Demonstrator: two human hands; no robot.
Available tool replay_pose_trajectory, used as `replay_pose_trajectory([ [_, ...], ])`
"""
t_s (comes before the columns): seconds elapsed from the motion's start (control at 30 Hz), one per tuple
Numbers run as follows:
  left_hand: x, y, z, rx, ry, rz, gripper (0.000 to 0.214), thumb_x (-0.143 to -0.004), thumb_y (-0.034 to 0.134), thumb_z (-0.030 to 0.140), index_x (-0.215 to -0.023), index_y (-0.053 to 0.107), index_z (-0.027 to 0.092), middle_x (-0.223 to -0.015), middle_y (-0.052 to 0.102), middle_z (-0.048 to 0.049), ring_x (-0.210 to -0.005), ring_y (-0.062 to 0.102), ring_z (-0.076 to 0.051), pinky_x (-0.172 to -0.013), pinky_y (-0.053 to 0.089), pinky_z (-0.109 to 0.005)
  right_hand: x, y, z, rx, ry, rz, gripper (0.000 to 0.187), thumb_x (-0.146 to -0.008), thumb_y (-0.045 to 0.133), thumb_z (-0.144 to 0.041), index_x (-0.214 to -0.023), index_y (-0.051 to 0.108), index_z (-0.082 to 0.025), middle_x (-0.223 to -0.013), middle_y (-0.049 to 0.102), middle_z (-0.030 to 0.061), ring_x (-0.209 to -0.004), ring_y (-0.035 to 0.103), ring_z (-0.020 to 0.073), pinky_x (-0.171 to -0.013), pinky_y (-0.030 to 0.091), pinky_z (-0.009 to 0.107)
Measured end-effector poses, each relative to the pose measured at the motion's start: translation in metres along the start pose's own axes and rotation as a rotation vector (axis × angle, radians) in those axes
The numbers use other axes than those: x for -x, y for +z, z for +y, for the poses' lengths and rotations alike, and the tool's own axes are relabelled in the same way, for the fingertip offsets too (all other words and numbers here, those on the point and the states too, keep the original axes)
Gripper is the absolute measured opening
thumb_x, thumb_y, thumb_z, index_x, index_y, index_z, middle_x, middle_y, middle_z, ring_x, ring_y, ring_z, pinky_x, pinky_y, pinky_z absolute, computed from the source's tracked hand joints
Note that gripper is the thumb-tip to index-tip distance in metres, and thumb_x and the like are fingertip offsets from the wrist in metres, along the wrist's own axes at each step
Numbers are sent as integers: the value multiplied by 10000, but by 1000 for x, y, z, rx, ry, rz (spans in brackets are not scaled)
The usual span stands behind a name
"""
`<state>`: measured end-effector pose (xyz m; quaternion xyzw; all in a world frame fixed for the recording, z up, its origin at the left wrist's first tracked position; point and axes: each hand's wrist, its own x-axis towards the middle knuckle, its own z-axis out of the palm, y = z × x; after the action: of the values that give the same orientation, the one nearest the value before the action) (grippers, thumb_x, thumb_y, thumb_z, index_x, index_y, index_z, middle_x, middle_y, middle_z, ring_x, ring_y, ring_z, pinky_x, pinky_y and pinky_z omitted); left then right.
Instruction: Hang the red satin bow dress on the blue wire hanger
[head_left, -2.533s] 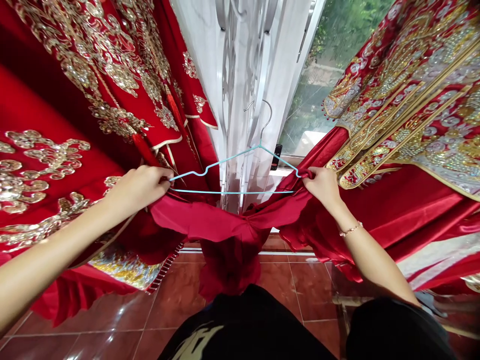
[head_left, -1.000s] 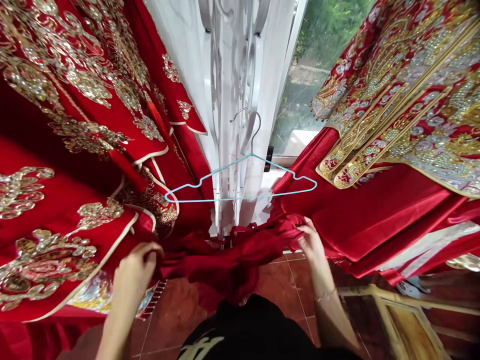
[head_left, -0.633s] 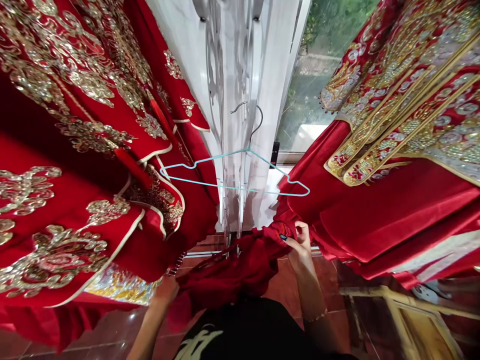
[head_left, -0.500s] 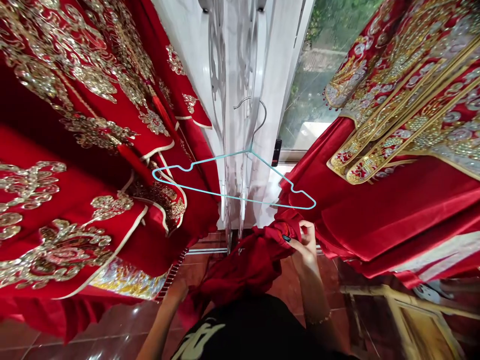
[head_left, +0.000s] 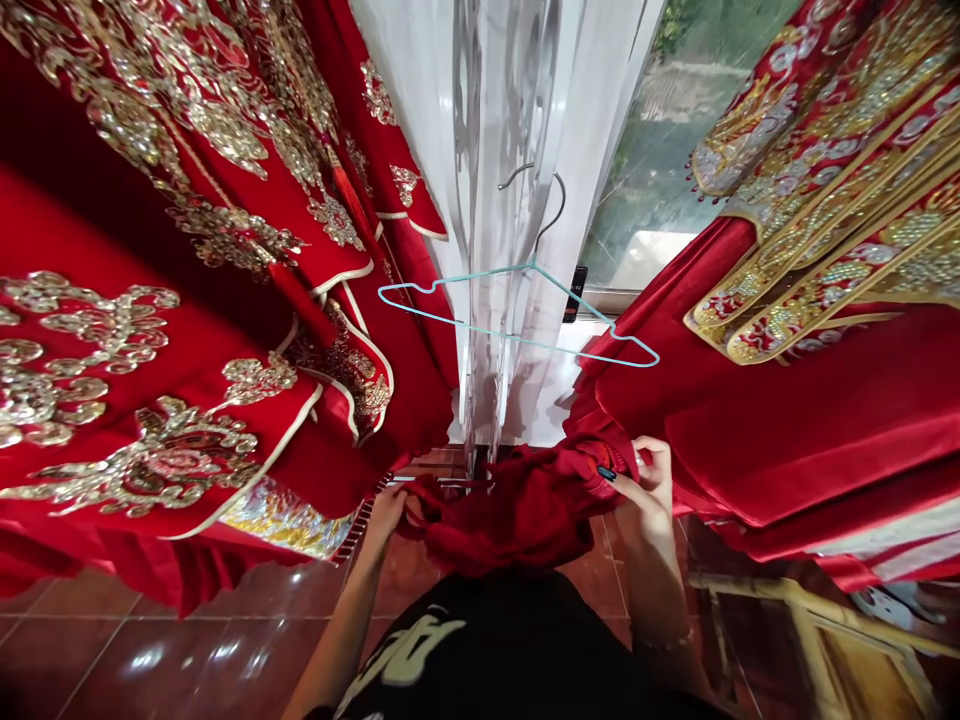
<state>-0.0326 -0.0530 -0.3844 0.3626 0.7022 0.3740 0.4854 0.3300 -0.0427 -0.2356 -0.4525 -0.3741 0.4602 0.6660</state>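
Observation:
Bunched between my hands in front of my waist is a dark red garment (head_left: 517, 510), its exact kind hard to make out. My right hand (head_left: 649, 485) pinches its gathered edge between thumb and fingers, dark thumbnail showing. At the other end, my left hand (head_left: 391, 505) grips a bit of the same cloth, the fingers partly hidden. Above the garment, apart from both hands, hangs a thin light-blue hanger (head_left: 517, 335) with a metal hook, bare of clothing.
Red robes with silver beading (head_left: 172, 450) hang at left; a red and gold beaded robe (head_left: 840, 230) hangs at right. A clear rack post (head_left: 480, 250) rises between them. A small dark phone-like device (head_left: 575, 293) is by the window. A wooden stool (head_left: 832, 640) stands lower right.
My left hand has risen and come forward, lifting its end of the red garment. The right hand keeps its pinch. The view has shifted, so hanger and robes appear moved.

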Motion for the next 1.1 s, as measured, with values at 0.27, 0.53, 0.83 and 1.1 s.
replay_pose_trajectory([
  [0.27,5,6,64,511,-10,-218,266,-680,798,250,-890,746,96,-888,770,-103,-860,729,-242,-861,569,-329,-8,-16,7,57,9,55,540,-500,846,-244,-943,536,-242,-692,596,-74,-565,543,107,-607,412,267],
  [0.53,32,22,86,666,76,-296,448,-606,871,273,-1013,772,116,-1003,783,-117,-974,734,-259,-914,551,-305,-3,-15,-1,29,50,-8,530,-529,846,-265,-953,528,-256,-658,607,-82,-577,549,111,-620,429,251],
  [0.83,33,20,94,448,226,-75,341,-663,819,314,-951,765,138,-1082,758,-122,-1104,675,-309,-1000,498,-359,-5,-13,5,6,3,-12,483,-547,846,-240,-944,570,-238,-720,610,-66,-604,575,115,-619,457,256],
  [1.1,26,18,73,75,122,64,305,-773,693,83,-1066,687,165,-1287,630,-138,-1390,441,-336,-1119,397,-427,8,2,-26,-156,-7,27,478,-556,807,-150,-953,558,-246,-649,584,-93,-584,563,73,-612,501,182],
])
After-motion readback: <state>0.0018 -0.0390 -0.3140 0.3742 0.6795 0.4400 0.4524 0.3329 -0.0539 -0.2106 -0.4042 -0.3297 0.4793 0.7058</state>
